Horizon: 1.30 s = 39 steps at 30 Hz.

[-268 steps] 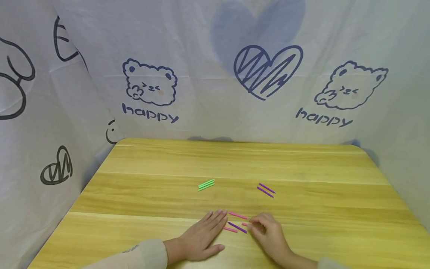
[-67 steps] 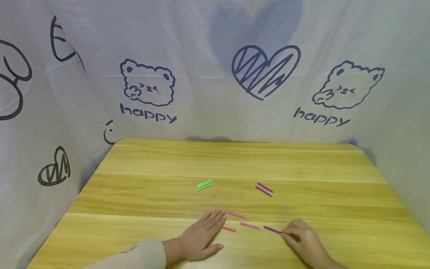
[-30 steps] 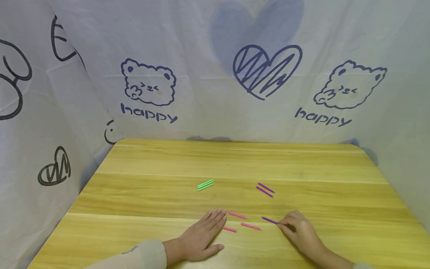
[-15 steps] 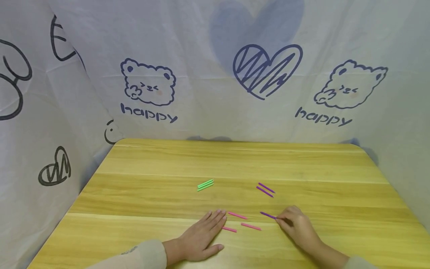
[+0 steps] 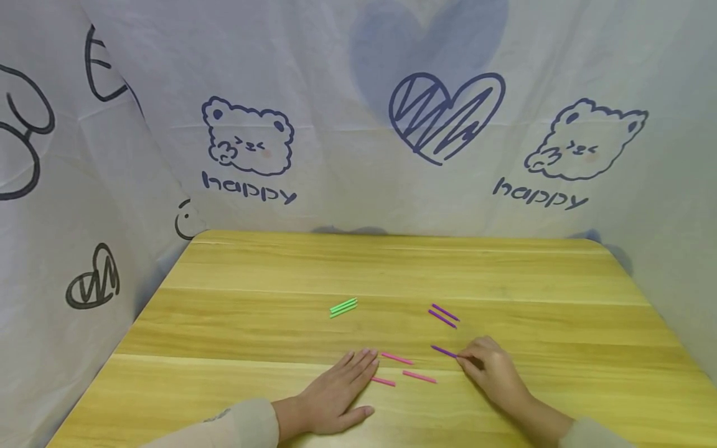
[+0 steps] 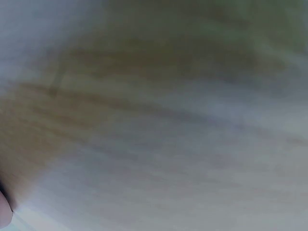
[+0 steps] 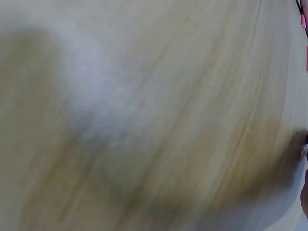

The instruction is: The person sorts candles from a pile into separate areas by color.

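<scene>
My right hand (image 5: 493, 372) pinches the right end of a thin purple stick (image 5: 444, 351) between thumb and fingertips. This stick slants just nearer than two parallel purple sticks (image 5: 442, 319). My left hand (image 5: 340, 392) lies flat on the table, fingers straight and close together. Beside its fingertips are three pink sticks: an upper one (image 5: 397, 358), a right one (image 5: 419, 376) and a lower one (image 5: 384, 381), whose left end sits right at the fingers. In the right wrist view, only a sliver of hand (image 7: 305, 195) shows at the right edge.
Several green sticks (image 5: 343, 307) lie side by side beyond my left hand. The wooden table (image 5: 224, 323) reaches back to a white cloth (image 5: 336, 180) printed with bears and hearts. The left wrist view is mostly blurred tabletop.
The purple stick, first among the pink ones, was drawn out to the right by my right hand, then carried up and left towards the other purple sticks. My left hand stays put.
</scene>
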Motion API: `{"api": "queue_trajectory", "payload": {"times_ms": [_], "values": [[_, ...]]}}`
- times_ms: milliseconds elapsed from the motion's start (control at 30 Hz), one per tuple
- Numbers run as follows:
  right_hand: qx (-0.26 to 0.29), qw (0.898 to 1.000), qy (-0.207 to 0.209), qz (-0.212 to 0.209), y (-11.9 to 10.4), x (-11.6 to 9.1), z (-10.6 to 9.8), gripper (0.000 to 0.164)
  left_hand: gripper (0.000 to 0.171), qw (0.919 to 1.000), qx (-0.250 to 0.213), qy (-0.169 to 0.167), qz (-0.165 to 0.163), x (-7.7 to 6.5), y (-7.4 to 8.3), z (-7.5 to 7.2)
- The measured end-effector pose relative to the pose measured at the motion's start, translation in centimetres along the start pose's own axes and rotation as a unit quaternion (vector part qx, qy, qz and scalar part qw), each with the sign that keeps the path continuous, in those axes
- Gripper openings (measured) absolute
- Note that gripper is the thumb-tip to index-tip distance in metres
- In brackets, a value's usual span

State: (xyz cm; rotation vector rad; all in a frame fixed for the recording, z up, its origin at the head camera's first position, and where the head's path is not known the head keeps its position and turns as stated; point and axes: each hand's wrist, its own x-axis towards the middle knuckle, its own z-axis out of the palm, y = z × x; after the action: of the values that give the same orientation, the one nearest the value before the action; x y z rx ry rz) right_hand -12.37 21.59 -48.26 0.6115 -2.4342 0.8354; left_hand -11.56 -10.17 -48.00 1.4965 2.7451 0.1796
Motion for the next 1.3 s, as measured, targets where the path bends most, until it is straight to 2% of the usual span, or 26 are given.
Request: {"api": "queue_trajectory", "payload": {"times_ms": [500, 833, 1300], "values": [[-0.007, 1.0, -0.01, 0.023, -0.1, 0.8, 0.5, 0.019, 0.068, 0.9998, -0.012, -0.011, -0.005, 0.1, 0.1, -0.2], [-0.013, 0.999, -0.013, 0.03, 0.3, 1.3, 1.1, 0.016, 0.068, 0.9999, -0.002, -0.014, -0.005, 0.0, 0.1, -0.2], [-0.029, 0.999, -0.001, 0.019, 0.2, 2.3, 1.8, 0.018, 0.068, 0.9999, -0.003, -0.008, -0.005, 0.0, 0.1, -0.1]]}}
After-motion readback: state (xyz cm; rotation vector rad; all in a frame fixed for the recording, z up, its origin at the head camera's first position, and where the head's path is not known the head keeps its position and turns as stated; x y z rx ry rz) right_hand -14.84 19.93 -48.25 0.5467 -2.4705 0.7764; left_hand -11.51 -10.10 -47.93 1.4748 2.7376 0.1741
